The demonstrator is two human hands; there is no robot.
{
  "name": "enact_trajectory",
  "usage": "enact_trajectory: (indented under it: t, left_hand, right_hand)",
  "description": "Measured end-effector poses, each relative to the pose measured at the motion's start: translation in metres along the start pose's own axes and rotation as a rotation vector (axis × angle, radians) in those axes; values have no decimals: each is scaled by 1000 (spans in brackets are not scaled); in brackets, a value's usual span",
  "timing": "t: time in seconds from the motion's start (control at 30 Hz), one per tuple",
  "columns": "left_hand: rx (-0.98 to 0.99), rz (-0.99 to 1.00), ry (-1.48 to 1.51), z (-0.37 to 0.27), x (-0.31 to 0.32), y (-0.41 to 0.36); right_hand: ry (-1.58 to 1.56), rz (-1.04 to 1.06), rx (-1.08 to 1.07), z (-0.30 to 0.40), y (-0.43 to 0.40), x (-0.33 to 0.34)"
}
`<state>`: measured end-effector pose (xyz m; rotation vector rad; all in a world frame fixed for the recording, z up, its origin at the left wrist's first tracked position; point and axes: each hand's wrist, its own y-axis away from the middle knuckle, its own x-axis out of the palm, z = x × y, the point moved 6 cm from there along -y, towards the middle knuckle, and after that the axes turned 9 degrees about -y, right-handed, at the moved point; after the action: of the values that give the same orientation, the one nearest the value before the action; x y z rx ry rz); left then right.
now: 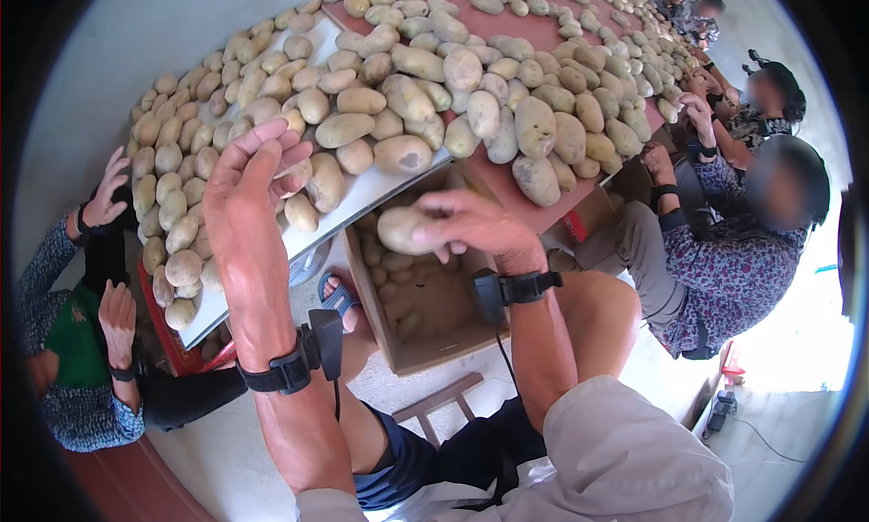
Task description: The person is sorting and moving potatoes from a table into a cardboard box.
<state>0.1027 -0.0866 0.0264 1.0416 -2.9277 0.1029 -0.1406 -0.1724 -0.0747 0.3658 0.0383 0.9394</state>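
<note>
My right hand [468, 223] grips a pale potato [406, 230] between thumb and fingers, above an open cardboard box [445, 351] below the table edge. Potatoes [400, 271] lie inside that box, mostly towards its far and left sides. My left hand [254, 169] is raised over the front of the white tabletop [370, 195], its fingers curled and apart; it appears to hold nothing, though its palm side is partly hidden. Near its fingers are loose potatoes [326, 181] from the large heap on the table. Both wrists wear black straps with small devices and cables.
A co-worker's hands [117, 318] are at the left, beside a red box [178, 355]. Several people sit along the right side, the nearest in a patterned shirt [730, 264]. Potatoes also cover the reddish tabletop [512, 186]. A brown stool frame [434, 406] stands below the box.
</note>
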Motion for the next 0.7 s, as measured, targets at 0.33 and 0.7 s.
enact_trajectory:
  t: [0.33,0.7]
  left_hand:
    - [-7,-3,5,-1,3,-1]
    - [-29,-18,-19,-4,9,-3]
  right_hand:
    - [118,-963,-487,121,44,-94]
    - [106,-1012,-534,80,44,-111]
